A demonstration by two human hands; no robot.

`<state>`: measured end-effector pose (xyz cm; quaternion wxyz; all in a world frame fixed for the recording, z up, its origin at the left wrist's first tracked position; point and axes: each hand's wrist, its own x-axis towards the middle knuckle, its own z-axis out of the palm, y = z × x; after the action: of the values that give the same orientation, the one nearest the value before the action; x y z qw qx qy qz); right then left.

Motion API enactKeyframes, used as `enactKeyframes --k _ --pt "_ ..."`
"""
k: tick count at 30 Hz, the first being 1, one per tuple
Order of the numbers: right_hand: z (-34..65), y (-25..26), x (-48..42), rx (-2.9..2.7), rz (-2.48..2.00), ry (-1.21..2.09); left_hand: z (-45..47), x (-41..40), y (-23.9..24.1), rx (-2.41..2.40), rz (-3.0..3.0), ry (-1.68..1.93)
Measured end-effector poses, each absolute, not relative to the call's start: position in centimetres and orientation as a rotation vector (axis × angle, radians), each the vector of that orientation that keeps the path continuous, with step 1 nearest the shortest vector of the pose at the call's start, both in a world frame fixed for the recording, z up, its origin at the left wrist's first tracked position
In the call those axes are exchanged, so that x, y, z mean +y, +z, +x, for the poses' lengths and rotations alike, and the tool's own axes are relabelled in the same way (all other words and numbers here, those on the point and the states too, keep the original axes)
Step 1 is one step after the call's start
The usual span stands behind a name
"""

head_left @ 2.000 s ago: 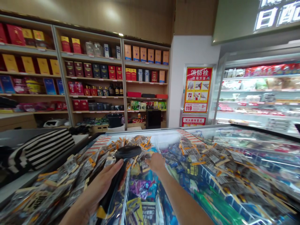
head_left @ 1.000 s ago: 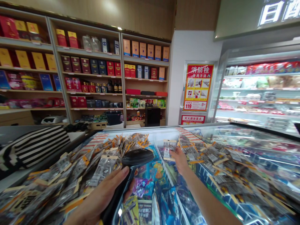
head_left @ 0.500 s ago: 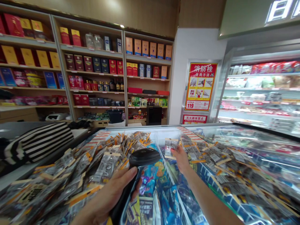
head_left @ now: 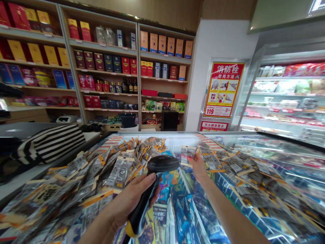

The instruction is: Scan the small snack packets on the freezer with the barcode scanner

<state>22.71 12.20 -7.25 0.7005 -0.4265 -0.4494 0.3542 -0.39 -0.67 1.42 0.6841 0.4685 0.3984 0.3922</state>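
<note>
My left hand (head_left: 132,200) is wrapped round the grip of a black handheld barcode scanner (head_left: 162,164), whose head points away over the freezer. My right hand (head_left: 199,167) reaches forward and pinches a small clear packet with an orange-edged card (head_left: 187,153), held upright just beyond the scanner head. Both hands hover above a glass-topped chest freezer (head_left: 175,144). A heap of similar small packets (head_left: 101,173) covers the glass on the left, and another heap (head_left: 241,169) lies on the right.
Colourful frozen goods show through the open middle of the freezer. A striped bag (head_left: 50,142) lies on the counter at left. Shelves of boxed bottles (head_left: 106,64) line the back wall. A red fire-hydrant poster (head_left: 223,89) and an open chiller (head_left: 289,98) stand at right.
My right hand picked a packet from the pile and raised it in front of the scanner. My left hand kept hold of the scanner and shifted it slightly right.
</note>
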Motion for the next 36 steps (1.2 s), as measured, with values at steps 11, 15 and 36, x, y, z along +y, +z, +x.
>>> enactKeyframes --k 11,15,36 --pt "23.8 -6.8 12.5 -0.967 -1.017 0.75 -0.9 -0.5 1.9 1.004 1.166 0.876" --pt "26.6 -6.4 12.7 -1.039 -1.28 0.537 -1.5 0.5 1.3 1.079 1.249 0.928" --pt "27.1 -4.9 11.6 -1.436 -1.758 -0.179 -4.8 3.5 0.8 1.143 1.049 1.41"
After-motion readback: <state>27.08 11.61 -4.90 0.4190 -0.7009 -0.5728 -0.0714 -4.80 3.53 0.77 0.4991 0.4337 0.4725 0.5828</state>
